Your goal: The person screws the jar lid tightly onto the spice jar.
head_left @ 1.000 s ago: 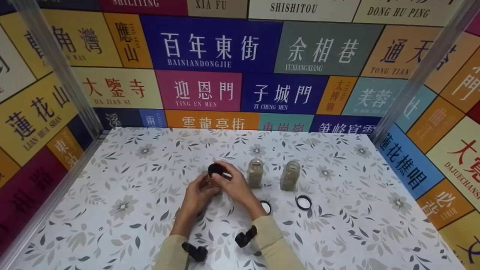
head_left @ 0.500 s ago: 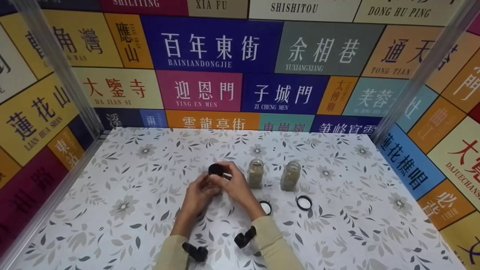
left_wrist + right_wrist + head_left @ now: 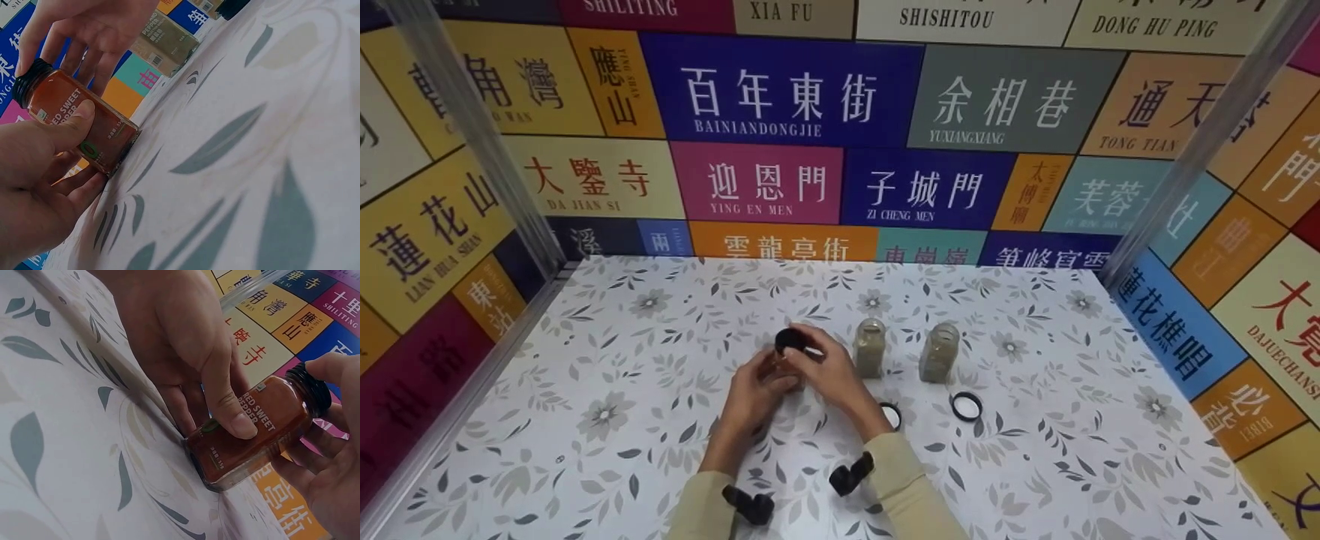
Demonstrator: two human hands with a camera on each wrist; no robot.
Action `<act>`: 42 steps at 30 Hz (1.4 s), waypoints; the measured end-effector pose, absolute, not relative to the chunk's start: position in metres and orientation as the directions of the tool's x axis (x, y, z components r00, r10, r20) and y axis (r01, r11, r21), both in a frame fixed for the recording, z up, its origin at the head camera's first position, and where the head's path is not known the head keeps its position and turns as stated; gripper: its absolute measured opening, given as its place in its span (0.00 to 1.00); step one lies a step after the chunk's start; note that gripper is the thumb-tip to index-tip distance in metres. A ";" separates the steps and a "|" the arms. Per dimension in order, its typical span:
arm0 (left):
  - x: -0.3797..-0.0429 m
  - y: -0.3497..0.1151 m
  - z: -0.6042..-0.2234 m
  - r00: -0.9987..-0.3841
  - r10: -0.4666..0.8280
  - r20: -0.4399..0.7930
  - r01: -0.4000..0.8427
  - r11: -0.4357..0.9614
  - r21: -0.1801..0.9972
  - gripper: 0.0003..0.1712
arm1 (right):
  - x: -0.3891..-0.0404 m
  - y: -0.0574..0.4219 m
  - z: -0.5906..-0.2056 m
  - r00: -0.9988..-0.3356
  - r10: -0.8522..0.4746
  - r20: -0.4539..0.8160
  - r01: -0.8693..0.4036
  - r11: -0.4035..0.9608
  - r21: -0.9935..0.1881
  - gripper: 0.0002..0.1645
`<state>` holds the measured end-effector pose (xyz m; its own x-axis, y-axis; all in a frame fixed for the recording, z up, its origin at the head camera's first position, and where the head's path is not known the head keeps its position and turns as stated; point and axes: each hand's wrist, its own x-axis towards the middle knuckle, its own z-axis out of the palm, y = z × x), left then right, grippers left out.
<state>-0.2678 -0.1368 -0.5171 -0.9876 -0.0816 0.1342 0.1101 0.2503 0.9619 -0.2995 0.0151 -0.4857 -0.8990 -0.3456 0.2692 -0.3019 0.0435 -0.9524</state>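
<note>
A square glass spice jar of red sweet pepper powder (image 3: pixel 256 439) stands on the table. My left hand (image 3: pixel 756 390) grips its body, thumb across the label in both wrist views. The black screw cap (image 3: pixel 790 341) sits on the jar's mouth, and my right hand (image 3: pixel 826 367) pinches its rim between thumb and fingers. To the right stand two uncapped jars of greyish-green powder, the nearer jar (image 3: pixel 870 349) beside my right hand and the other jar (image 3: pixel 940 354) farther right.
Two black caps lie in front of the uncapped jars, white insides up: one cap (image 3: pixel 891 415) partly behind my right wrist, another cap (image 3: pixel 967 406) farther right. A leaf-patterned cloth (image 3: pixel 660 465) covers the table. Sign-printed panels (image 3: pixel 780 90) stand behind and at both sides.
</note>
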 end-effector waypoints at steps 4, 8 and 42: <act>-0.267 -0.136 -0.517 -0.989 -0.090 0.116 0.095 0.216 0.972 0.30 | -0.300 0.014 -0.486 -0.908 -0.328 0.260 -0.289 0.042 -0.956 0.28; -0.268 -0.136 -0.518 -0.991 -0.081 0.109 0.094 0.170 0.981 0.29 | -0.301 0.012 -0.486 -0.921 -0.299 0.251 -0.277 0.049 -0.960 0.27; -0.267 -0.138 -0.521 -0.989 -0.043 0.140 0.138 0.055 0.989 0.32 | -0.298 0.010 -0.486 -0.932 -0.266 0.244 -0.267 0.050 -0.962 0.28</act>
